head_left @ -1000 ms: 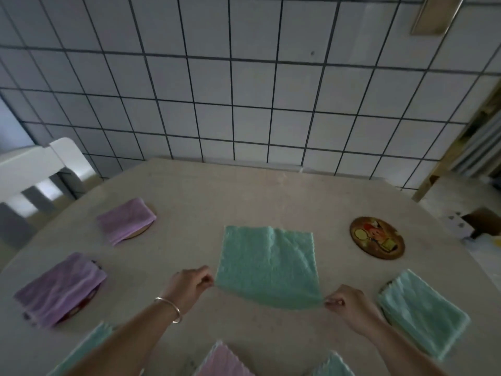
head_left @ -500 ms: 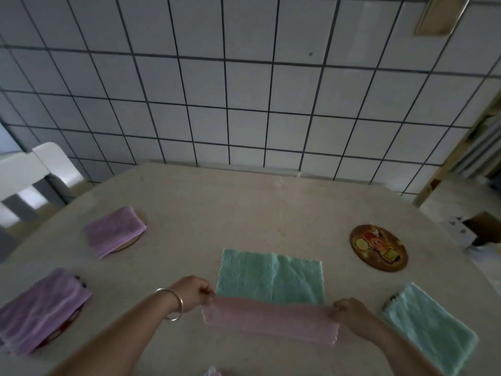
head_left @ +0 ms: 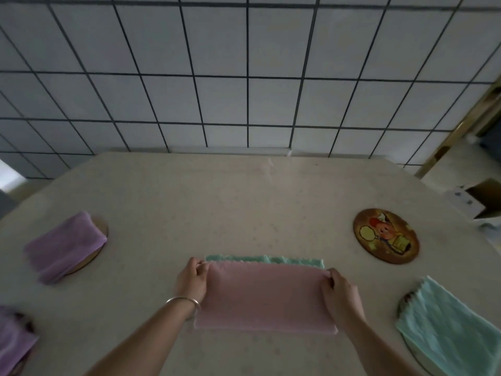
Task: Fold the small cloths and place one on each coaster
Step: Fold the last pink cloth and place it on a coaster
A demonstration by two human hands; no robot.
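Bare forearms, one silver bangle (head_left: 184, 303) (left wrist).

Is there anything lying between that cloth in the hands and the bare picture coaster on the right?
Nothing visible. The cloth, pinched by the left hand and right hand, has only bare table between it and the empty coaster.

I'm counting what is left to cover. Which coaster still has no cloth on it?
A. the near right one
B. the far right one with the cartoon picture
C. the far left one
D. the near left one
B: the cartoon coaster lies bare, while the other three visible coasters each carry a folded cloth.
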